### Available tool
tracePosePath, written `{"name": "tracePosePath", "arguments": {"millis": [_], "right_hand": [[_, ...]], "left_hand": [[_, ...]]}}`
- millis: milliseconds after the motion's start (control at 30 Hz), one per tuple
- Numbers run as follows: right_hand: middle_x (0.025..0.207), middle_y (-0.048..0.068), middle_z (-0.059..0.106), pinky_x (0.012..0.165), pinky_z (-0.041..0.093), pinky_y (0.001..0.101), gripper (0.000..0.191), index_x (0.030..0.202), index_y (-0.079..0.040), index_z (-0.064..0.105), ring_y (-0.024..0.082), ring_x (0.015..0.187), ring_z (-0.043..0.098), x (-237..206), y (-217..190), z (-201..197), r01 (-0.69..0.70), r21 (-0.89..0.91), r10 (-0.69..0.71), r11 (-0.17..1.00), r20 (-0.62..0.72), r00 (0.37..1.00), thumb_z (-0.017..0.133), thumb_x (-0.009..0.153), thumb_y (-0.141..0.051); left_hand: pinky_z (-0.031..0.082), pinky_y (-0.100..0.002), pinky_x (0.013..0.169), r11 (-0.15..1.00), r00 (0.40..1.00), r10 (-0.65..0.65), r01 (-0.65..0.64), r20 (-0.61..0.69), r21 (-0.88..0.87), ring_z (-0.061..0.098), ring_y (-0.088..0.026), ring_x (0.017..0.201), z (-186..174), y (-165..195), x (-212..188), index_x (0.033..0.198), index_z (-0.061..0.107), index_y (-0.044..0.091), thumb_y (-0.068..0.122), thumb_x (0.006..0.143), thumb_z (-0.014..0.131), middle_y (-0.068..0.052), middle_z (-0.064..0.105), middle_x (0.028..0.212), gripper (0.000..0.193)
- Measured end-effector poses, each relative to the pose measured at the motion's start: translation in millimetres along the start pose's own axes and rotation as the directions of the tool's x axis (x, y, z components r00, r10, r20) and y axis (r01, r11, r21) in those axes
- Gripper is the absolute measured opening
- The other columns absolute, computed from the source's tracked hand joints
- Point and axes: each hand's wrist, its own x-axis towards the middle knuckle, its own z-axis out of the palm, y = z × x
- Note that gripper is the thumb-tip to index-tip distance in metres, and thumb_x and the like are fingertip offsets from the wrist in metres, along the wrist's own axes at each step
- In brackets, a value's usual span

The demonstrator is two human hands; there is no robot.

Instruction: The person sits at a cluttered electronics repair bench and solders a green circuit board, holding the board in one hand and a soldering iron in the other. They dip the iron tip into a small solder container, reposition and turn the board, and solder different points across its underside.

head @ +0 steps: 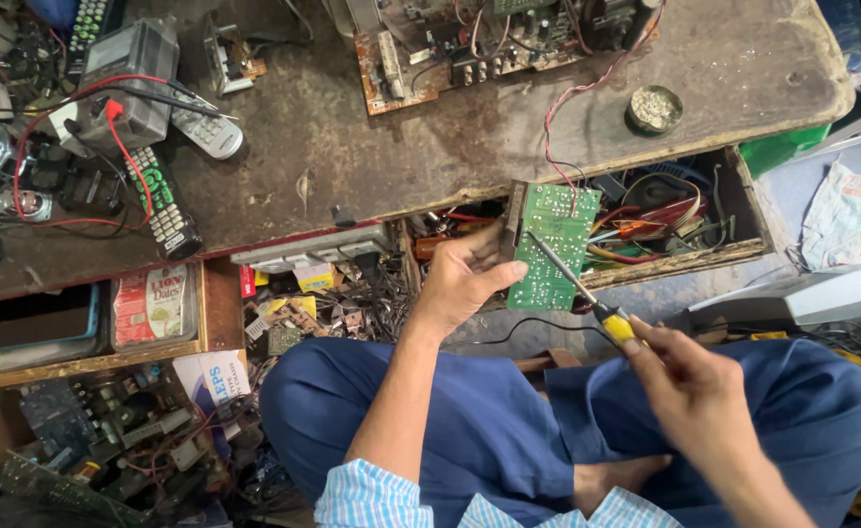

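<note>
Item: small green circuit board (551,246), rectangular, solder side toward the camera, tethered by red and white wires (569,108) that run up over the edge of the surface (372,147). Position: held in the air just in front of an open drawer (743,220) crammed with coloured cables, above the person's crossed legs in blue trousers.

Left hand (464,279): clenched on the board's left edge, thumb on the green face, fingers wrapped behind, holding it tilted.

Right hand (696,391): grasping the yellow handle of a soldering iron (579,290); the metal shaft slants up and left, its tip resting on or just above the middle of the board. Contact cannot be confirmed.

Step in hand, as judged: working a joint on the board's solder side, with the board braced and the tip placed. The next move calls for a steady left grip, a tip kept on one pad without straying to its neighbours, and slack kept in the tethering wires.

Surroundings: a larger brown circuit board (469,39) at the far side of the surface; a round tin (654,109) near the right edge; remote controls (161,200) and a grey meter (122,83) with red leads at left; loose boards and scrap parts on the floor.
</note>
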Motion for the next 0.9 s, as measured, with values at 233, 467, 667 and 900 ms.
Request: {"name": "tracePosePath", "arguments": {"millis": [233, 467, 667, 900], "right_hand": [[0.100, 0.003, 0.073, 0.074, 0.053, 0.0197, 0.032, 0.125, -0.003, 0.067, 0.003, 0.085, 0.066, -17.1, -27.6, -28.4, 0.143, 0.026, -0.137, 0.989, -0.157, 0.978, 0.064, 0.094, -0.008], [0.083, -0.005, 0.066, 0.050, 0.035, 0.0165, 0.027, 0.132, -0.013, 0.067, -0.001, 0.058, 0.047, 52.9, 6.9, -103.3, -0.052, 0.106, 0.094, 0.993, -0.448, 0.889, 0.061, 0.110, -0.026], [0.090, -0.002, 0.068, 0.051, 0.038, 0.0185, 0.032, 0.132, -0.006, 0.066, 0.000, 0.059, 0.050, 77.2, 7.5, -100.7, -0.042, 0.059, 0.062, 0.997, -0.388, 0.920, 0.065, 0.105, -0.022], [0.098, 0.006, 0.075, 0.073, 0.052, 0.0205, 0.030, 0.126, -0.004, 0.071, 0.006, 0.081, 0.067, 13.2, 1.3, -58.5, 0.254, -0.155, -0.277, 0.955, -0.150, 0.949, 0.077, 0.099, -0.015]], "left_hand": [[0.050, -0.029, 0.109, 1.000, 1.000, 0.017, -0.018, 0.010, 0.013, 0.062, -0.014, 0.124, 0.4, 4.6, -0.9, 0.150, 0.048, -0.008, 0.003, 0.090, 0.071, -0.011, 0.064, 0.140, 0.065], [0.050, -0.031, 0.109, 1.000, 1.000, 0.010, -0.009, 0.024, -0.027, 0.062, -0.016, 0.124, -0.3, 2.9, -0.7, 0.150, 0.047, -0.008, 0.000, 0.090, 0.070, -0.013, 0.063, 0.139, 0.065], [0.049, -0.031, 0.106, 0.999, 0.999, 0.029, -0.029, 0.017, 0.013, 0.061, -0.015, 0.124, -0.4, 3.1, 5.3, 0.151, 0.047, -0.010, -0.001, 0.091, 0.068, -0.012, 0.063, 0.140, 0.064], [0.049, -0.028, 0.110, 1.000, 0.999, 0.029, -0.030, 0.035, 0.010, 0.061, -0.012, 0.126, -0.2, 1.3, -0.4, 0.151, 0.046, -0.008, 0.001, 0.091, 0.069, -0.009, 0.063, 0.141, 0.065]]}}
